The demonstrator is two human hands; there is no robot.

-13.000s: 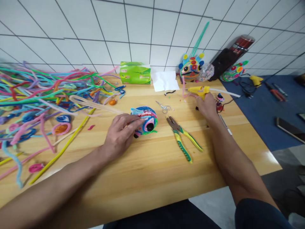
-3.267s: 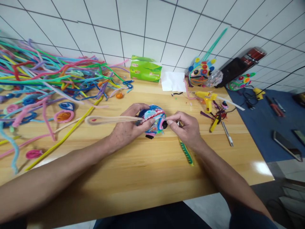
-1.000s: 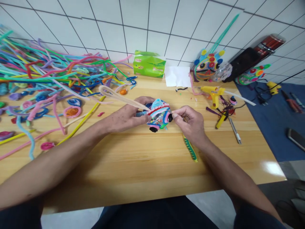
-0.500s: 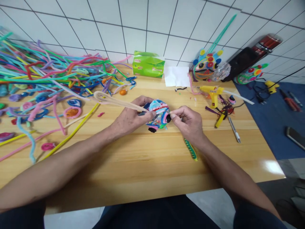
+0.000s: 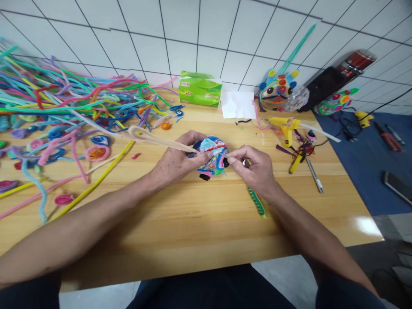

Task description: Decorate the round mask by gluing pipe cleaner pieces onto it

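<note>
A round, colourful craft piece [image 5: 214, 161] with blue, pink and red pipe-cleaner trim and black knobs is gripped by my left hand [image 5: 183, 156], its thumb lying across the front. Long beige pipe cleaners [image 5: 154, 139] stretch leftward from that hand. My right hand [image 5: 251, 165] is closed at the piece's right side, thumb and forefinger pinched by a black knob; what lies between those fingertips is too small to name. Just below the right hand, a green and yellow patterned strip [image 5: 257, 202] rests on the table [image 5: 193, 227].
Many coloured pipe cleaners [image 5: 80, 98] cover the left side. A green tissue pack [image 5: 200, 90] and white paper [image 5: 238, 105] are at the back. To the right lie a yellow glue gun [image 5: 285, 126], a silver pen-like tool [image 5: 314, 176] and a decorated craft [image 5: 277, 92].
My right fingertips have shifted slightly left along the craft piece, which has turned a little. The whole view has shifted slightly.
</note>
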